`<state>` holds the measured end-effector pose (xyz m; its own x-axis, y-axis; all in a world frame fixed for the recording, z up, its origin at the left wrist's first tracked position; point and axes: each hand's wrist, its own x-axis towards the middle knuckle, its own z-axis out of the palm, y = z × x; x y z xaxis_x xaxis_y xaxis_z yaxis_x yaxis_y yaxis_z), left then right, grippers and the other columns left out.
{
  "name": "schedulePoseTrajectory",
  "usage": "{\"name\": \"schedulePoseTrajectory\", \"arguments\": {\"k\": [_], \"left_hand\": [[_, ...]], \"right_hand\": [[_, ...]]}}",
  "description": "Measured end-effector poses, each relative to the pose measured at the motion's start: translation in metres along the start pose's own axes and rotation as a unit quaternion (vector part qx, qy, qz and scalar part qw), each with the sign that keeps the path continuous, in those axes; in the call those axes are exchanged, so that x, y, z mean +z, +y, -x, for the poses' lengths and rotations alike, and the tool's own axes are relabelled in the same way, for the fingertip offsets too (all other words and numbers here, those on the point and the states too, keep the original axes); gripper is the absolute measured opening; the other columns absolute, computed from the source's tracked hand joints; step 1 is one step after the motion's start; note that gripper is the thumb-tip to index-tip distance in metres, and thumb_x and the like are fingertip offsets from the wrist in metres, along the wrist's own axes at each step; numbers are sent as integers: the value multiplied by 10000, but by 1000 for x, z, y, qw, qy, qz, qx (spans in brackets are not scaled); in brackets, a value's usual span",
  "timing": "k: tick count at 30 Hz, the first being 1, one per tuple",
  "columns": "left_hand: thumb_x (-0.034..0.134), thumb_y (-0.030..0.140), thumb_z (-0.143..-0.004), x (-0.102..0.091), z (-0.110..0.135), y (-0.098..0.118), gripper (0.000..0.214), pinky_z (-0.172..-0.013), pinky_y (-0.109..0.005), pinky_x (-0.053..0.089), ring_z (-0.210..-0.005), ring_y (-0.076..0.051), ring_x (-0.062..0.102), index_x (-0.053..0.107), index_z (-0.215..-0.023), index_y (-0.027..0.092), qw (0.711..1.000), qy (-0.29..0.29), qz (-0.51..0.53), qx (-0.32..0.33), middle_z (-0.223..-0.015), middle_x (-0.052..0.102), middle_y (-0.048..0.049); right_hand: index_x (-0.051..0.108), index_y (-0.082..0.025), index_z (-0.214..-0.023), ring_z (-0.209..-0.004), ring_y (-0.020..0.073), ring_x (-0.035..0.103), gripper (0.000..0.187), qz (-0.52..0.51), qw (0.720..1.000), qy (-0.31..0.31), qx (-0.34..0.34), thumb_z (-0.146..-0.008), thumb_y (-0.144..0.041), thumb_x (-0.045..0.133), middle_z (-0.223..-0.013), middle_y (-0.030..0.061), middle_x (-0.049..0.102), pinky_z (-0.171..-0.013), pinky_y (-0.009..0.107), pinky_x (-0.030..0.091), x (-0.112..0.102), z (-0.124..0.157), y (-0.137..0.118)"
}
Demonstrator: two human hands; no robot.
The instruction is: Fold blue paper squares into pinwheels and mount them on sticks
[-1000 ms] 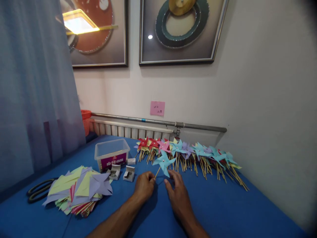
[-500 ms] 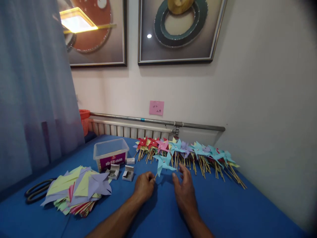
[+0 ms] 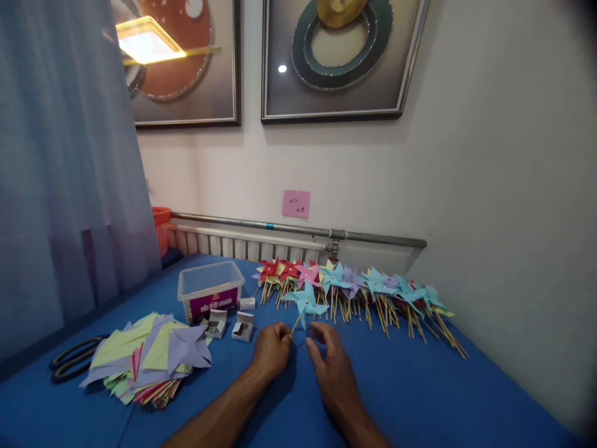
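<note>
A light-blue paper pinwheel (image 3: 306, 301) on a thin wooden stick stands tilted in front of me. My left hand (image 3: 273, 348) pinches the lower part of its stick between thumb and fingers. Just right of the stick, my right hand (image 3: 330, 361) is held with thumb and fingers apart, nothing between them, below the pinwheel's right blade. Behind the held one lies a long row of finished pinwheels (image 3: 333, 277) in red, pink, blue, purple and yellow, their sticks pointing toward me.
Left on the blue table (image 3: 420, 398) lie a pile of cut paper sheets (image 3: 153, 354) and black-handled scissors (image 3: 69, 361). A clear plastic tub (image 3: 209, 289) stands behind two small open boxes (image 3: 243, 326). A radiator (image 3: 224, 242) and pipe run along the wall.
My right hand has moved left and down, closer to the stick. The pinwheel head has tipped slightly left and turned, while my left hand keeps its hold.
</note>
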<state>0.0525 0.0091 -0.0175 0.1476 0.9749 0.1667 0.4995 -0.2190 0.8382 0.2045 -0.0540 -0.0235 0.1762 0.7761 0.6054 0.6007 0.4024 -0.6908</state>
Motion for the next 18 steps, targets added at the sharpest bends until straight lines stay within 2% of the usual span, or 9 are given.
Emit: {"name": "schedulePoseTrajectory", "arguments": {"k": [3,6,10,14,18], "left_hand": [[614,132,-856,1,1,0,122,-661,-253,331,-696,-149,566,695,-771,164,1000,-7,0,-2,-706,668,1],[616,131,-847,2,3,1,122,-667,-256,331,-714,-157,574,715,-785,167,1000,-16,-10,0,-711,671,-2],[601,132,-848,3,5,2,136,-658,-257,328,-707,-161,575,719,-792,167,1000,-26,-9,7,-709,673,-6],[607,131,-847,2,3,2,125,-667,-256,331,-713,-163,575,710,-784,164,1000,-12,-8,4,-716,682,-9],[611,134,-852,0,1,2,118,-677,-255,333,-715,-155,570,711,-795,159,1000,0,-14,0,-737,689,-10]], "right_hand": [[604,-220,-1336,-1282,298,610,428,35,995,91,-2,-976,-433,512,-1372,150,643,-1089,533,499,-6,-8,10],[543,-213,-1431,-1396,300,521,498,71,991,111,-8,-976,-405,481,-1462,147,595,-1160,566,424,-12,-14,22],[563,-204,-1414,-1355,305,554,495,86,993,81,17,-962,-391,489,-1396,145,640,-1151,560,434,-14,-16,29],[613,-215,-1355,-1282,301,613,448,70,996,49,11,-945,-370,522,-1321,135,686,-1124,535,470,-7,-10,22],[629,-255,-1342,-1225,281,668,421,31,998,-45,-20,-934,-327,551,-1294,99,718,-1073,497,522,1,-1,7]]}}
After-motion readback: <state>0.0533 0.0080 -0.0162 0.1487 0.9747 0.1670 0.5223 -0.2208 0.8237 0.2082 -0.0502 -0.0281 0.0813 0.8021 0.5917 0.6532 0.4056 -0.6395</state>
